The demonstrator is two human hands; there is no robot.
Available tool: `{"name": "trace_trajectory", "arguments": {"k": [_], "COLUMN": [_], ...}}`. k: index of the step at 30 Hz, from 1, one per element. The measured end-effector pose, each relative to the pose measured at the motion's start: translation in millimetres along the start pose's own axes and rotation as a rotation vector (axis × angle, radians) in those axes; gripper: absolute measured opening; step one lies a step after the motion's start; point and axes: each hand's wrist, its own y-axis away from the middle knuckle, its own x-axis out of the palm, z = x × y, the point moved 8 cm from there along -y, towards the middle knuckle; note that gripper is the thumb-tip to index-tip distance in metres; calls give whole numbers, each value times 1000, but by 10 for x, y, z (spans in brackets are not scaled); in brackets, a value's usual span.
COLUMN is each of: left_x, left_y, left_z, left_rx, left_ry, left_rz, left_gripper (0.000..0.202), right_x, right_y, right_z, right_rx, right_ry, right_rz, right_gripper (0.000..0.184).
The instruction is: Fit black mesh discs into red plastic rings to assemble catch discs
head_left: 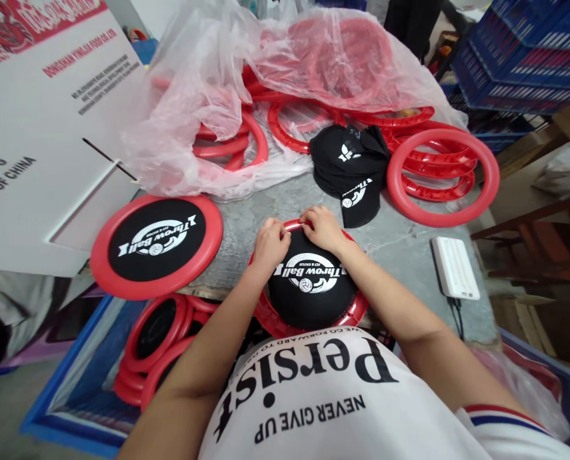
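Both hands at the far rim of a black-centred red ring

Head view: The left hand (270, 245) and the right hand (324, 230) meet close together at the far edge of a red ring (359, 314), at the near edge of a grey table (404, 239), just in front of the person's white shirt (323, 409). A black cover (304, 308) with white "Throw Ball" lettering spans the ring. Thumb and bent fingers of each hand pinch the rim; whether cover fabric is caught between them, I cannot tell.

To the left lies a finished-looking disc (160, 241), flat, its lettering facing up. Below it, a blue crate (67, 399) holds several more red-rimmed pieces (136, 348). Beyond the hands is a small pile of black fabric pieces (349, 169), with loose red rings (484, 188) beside it on the right. A clear plastic bag (193, 83) covers further rings behind. A white device (455, 268) with a dark cable sits at the table's right side.
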Motion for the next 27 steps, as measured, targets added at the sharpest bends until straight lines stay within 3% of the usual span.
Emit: {"name": "trace_trajectory", "arguments": {"k": [5, 9, 17, 27], "left_x": [36, 43, 45, 28], "left_y": [-20, -34, -64, -46], "left_z": [18, 33, 50, 45], "left_rx": [-7, -15, -33, -55], "left_ry": [-21, -29, -41, -52], "left_rz": [-26, -26, -14, -40], "left_gripper": [23, 24, 25, 20], "right_x": [45, 172, 265, 235], "right_y": [-171, -289, -261, -193], "right_z": [117, 85, -43, 14], "right_rx": [-63, -30, 22, 54], "right_ry": [-16, -108, -290, -209], "right_rz": [135, 213, 143, 148], "right_gripper": [17, 11, 11, 14]}}
